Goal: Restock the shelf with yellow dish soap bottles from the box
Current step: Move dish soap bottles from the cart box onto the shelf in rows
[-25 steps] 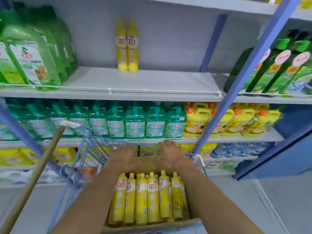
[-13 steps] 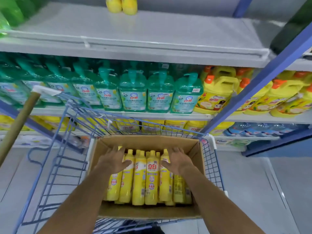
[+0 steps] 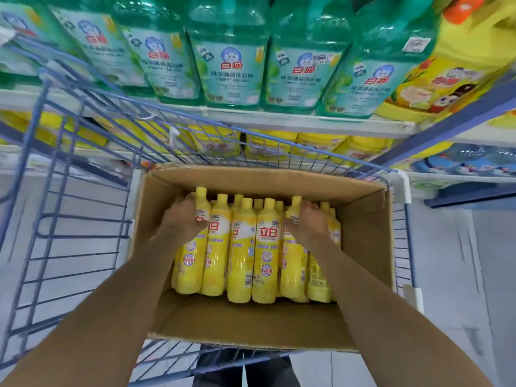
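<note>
An open cardboard box (image 3: 365,247) sits in a blue wire cart (image 3: 50,208) and holds several yellow dish soap bottles lying side by side, caps pointing away from me. My left hand (image 3: 183,219) grips the neck of the leftmost yellow bottle (image 3: 192,255). My right hand (image 3: 308,222) grips the neck of a yellow bottle near the right (image 3: 291,269). Two yellow bottles (image 3: 255,247) lie untouched between my hands. The upper shelf is out of view.
Green dish soap jugs (image 3: 231,60) fill the shelf right behind the cart, with yellow jugs (image 3: 452,76) to their right. More yellow packs (image 3: 315,146) stand on the lower shelf. A blue shelf post (image 3: 435,129) slants at the right. Grey floor lies on both sides.
My view has tilted down and come closer to the box. Both hands moved from resting over the bottles to gripping one bottle neck each.
</note>
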